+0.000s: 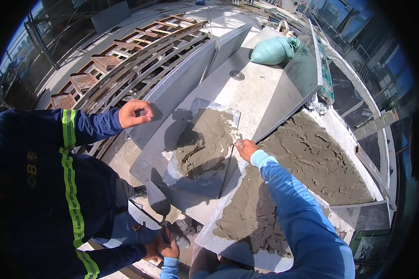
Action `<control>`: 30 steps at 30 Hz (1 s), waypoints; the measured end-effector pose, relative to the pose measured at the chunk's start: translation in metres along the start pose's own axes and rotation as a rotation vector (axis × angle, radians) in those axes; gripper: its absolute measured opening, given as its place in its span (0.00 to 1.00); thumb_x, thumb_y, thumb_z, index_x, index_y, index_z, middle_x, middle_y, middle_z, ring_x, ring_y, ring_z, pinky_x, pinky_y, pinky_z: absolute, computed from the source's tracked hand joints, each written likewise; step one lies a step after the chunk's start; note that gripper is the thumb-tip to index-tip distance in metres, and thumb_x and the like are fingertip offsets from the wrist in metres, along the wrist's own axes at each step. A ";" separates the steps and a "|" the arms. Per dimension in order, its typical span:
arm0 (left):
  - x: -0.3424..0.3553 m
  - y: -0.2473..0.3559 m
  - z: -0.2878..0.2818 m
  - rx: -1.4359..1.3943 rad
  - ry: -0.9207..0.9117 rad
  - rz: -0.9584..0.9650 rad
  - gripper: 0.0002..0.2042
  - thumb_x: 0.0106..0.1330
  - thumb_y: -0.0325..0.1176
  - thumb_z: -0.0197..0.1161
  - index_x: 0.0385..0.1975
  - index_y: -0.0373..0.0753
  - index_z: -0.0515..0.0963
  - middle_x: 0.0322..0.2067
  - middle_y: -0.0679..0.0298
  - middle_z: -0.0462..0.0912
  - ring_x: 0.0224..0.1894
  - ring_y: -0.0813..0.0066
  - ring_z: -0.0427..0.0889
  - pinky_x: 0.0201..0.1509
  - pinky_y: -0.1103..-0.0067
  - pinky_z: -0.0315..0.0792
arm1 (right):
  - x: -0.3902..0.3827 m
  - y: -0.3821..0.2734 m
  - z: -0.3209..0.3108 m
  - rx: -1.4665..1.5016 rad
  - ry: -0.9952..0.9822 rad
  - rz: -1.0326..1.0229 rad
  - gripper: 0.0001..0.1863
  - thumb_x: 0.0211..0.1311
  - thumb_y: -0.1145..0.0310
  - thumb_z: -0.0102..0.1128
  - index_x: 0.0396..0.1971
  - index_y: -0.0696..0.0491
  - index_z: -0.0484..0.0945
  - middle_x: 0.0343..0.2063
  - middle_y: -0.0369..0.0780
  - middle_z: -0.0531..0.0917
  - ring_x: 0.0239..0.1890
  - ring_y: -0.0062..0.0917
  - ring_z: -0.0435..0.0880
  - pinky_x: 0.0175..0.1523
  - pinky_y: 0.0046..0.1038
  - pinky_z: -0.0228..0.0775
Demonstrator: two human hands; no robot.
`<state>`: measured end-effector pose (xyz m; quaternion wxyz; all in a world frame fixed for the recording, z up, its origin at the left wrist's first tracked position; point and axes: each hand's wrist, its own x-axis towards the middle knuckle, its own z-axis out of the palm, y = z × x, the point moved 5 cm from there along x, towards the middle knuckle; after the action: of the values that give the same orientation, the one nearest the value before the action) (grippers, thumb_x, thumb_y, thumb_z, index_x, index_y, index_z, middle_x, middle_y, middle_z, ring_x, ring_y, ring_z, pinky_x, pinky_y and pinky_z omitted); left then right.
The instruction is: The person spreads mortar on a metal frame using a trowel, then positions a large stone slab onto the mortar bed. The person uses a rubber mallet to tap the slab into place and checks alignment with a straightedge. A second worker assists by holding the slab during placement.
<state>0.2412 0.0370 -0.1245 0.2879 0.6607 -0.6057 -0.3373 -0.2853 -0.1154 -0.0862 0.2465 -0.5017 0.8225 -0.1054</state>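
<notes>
My right hand (246, 151) grips a mortar-smeared tool (237, 139) at the edge of a square grey tile (198, 183), whose top carries a spread layer of wet mortar (195, 144). My left hand (170, 247), low in the view, is closed on the handle of a dark pointed trowel (159, 203). A co-worker's hand (151, 251) is beside it at the same handle; whether it grips is unclear. The co-worker's other hand (134, 115) is raised left of the tile, fingers curled. A second mortar-covered slab (221, 237) lies below my right arm.
A co-worker (37, 186) in dark high-visibility clothing stands at my left. Large slabs (172, 88) lean beside metal racks (102, 69). A green sack (270, 52) lies behind. At right are a tilted slab (298, 79), a mortar bed (326, 162) inside white edging and dark panels.
</notes>
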 end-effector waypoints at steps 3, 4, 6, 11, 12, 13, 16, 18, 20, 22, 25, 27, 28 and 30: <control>0.008 0.004 -0.005 -0.018 0.044 0.013 0.23 0.64 0.38 0.65 0.52 0.27 0.74 0.45 0.45 0.81 0.46 0.52 0.81 0.54 0.67 0.71 | -0.051 -0.035 0.020 0.031 -0.138 -0.067 0.26 0.70 0.58 0.50 0.62 0.56 0.72 0.46 0.60 0.81 0.54 0.54 0.79 0.62 0.44 0.69; 0.011 0.003 0.000 -0.080 0.051 0.025 0.23 0.65 0.38 0.65 0.52 0.27 0.74 0.45 0.45 0.81 0.47 0.51 0.80 0.55 0.67 0.71 | -0.063 -0.034 0.023 0.056 -0.156 -0.067 0.25 0.70 0.59 0.50 0.62 0.56 0.72 0.46 0.59 0.81 0.53 0.54 0.79 0.61 0.44 0.70; 0.012 -0.001 -0.003 -0.045 0.051 0.030 0.24 0.66 0.40 0.64 0.53 0.25 0.73 0.47 0.44 0.80 0.48 0.49 0.80 0.56 0.66 0.71 | -0.080 -0.036 0.033 0.104 -0.207 -0.154 0.25 0.71 0.60 0.49 0.63 0.55 0.72 0.47 0.59 0.82 0.53 0.54 0.79 0.61 0.43 0.71; 0.015 -0.007 -0.007 0.030 0.012 -0.011 0.26 0.67 0.42 0.64 0.55 0.25 0.73 0.48 0.41 0.80 0.49 0.46 0.79 0.57 0.65 0.70 | -0.053 -0.035 -0.001 0.213 0.046 -0.113 0.24 0.71 0.59 0.50 0.61 0.55 0.74 0.49 0.59 0.80 0.55 0.54 0.78 0.62 0.42 0.70; 0.019 -0.013 -0.004 0.028 0.012 0.007 0.26 0.67 0.42 0.64 0.55 0.25 0.73 0.48 0.41 0.80 0.49 0.46 0.79 0.57 0.65 0.70 | -0.031 -0.021 -0.001 0.206 0.104 -0.072 0.24 0.71 0.58 0.51 0.61 0.55 0.74 0.50 0.59 0.80 0.55 0.53 0.78 0.62 0.41 0.69; 0.019 -0.016 -0.002 0.027 0.002 0.021 0.26 0.67 0.42 0.64 0.55 0.26 0.73 0.48 0.41 0.80 0.50 0.46 0.79 0.57 0.65 0.70 | -0.019 -0.005 0.000 0.197 0.159 -0.021 0.24 0.71 0.58 0.52 0.60 0.56 0.75 0.50 0.59 0.80 0.55 0.52 0.78 0.62 0.41 0.69; 0.014 -0.018 -0.006 0.088 0.066 0.078 0.25 0.67 0.43 0.65 0.53 0.25 0.74 0.46 0.43 0.81 0.46 0.49 0.80 0.54 0.65 0.71 | -0.008 0.023 0.003 0.205 0.005 0.200 0.25 0.69 0.56 0.53 0.59 0.55 0.76 0.50 0.59 0.80 0.56 0.51 0.78 0.62 0.41 0.69; 0.008 -0.018 -0.010 0.093 0.119 0.121 0.24 0.66 0.42 0.65 0.51 0.25 0.75 0.43 0.44 0.82 0.43 0.51 0.80 0.52 0.66 0.72 | -0.034 0.029 0.015 0.191 -0.029 0.192 0.26 0.69 0.55 0.54 0.59 0.57 0.76 0.49 0.59 0.80 0.55 0.51 0.79 0.61 0.41 0.69; 0.009 -0.019 -0.006 0.040 0.057 -0.026 0.23 0.65 0.40 0.65 0.52 0.27 0.75 0.44 0.44 0.81 0.46 0.48 0.80 0.55 0.64 0.70 | -0.072 0.009 0.024 0.244 -0.043 0.142 0.26 0.68 0.55 0.55 0.58 0.59 0.75 0.47 0.60 0.81 0.54 0.52 0.80 0.60 0.41 0.71; 0.004 -0.029 -0.004 0.026 0.001 -0.098 0.21 0.65 0.37 0.66 0.51 0.28 0.75 0.44 0.43 0.81 0.47 0.48 0.81 0.56 0.65 0.70 | -0.110 0.005 0.056 0.247 -0.017 0.022 0.26 0.69 0.58 0.55 0.60 0.59 0.74 0.42 0.59 0.83 0.47 0.51 0.83 0.54 0.40 0.74; 0.011 -0.001 -0.003 -0.128 -0.014 -0.129 0.20 0.65 0.35 0.65 0.51 0.28 0.76 0.43 0.44 0.83 0.46 0.51 0.83 0.54 0.67 0.73 | -0.144 -0.050 0.065 0.254 -0.055 0.029 0.25 0.69 0.61 0.55 0.61 0.59 0.73 0.40 0.60 0.82 0.47 0.53 0.83 0.52 0.39 0.75; 0.016 -0.011 0.003 -0.122 0.064 -0.049 0.20 0.64 0.34 0.65 0.51 0.26 0.75 0.42 0.45 0.84 0.45 0.55 0.85 0.53 0.70 0.75 | -0.150 -0.080 0.073 0.286 -0.108 0.014 0.24 0.69 0.61 0.55 0.60 0.59 0.73 0.40 0.61 0.82 0.48 0.54 0.81 0.53 0.40 0.74; 0.015 -0.013 0.004 -0.103 0.074 -0.024 0.21 0.64 0.34 0.65 0.52 0.26 0.75 0.43 0.45 0.84 0.46 0.55 0.85 0.54 0.70 0.75 | -0.157 -0.096 0.073 0.277 -0.167 0.062 0.24 0.69 0.62 0.54 0.60 0.60 0.73 0.41 0.61 0.82 0.49 0.54 0.81 0.54 0.40 0.73; 0.016 0.006 -0.003 -0.093 0.058 -0.018 0.22 0.64 0.33 0.66 0.53 0.24 0.74 0.44 0.44 0.84 0.47 0.55 0.85 0.55 0.70 0.74 | -0.151 -0.108 0.094 0.364 -0.151 0.005 0.25 0.69 0.62 0.54 0.60 0.62 0.73 0.41 0.61 0.81 0.49 0.54 0.81 0.54 0.41 0.73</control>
<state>0.2409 0.0200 -0.1195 0.3326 0.6616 -0.5748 -0.3483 -0.0976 -0.0273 -0.0760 0.3944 -0.4532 0.7703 -0.2139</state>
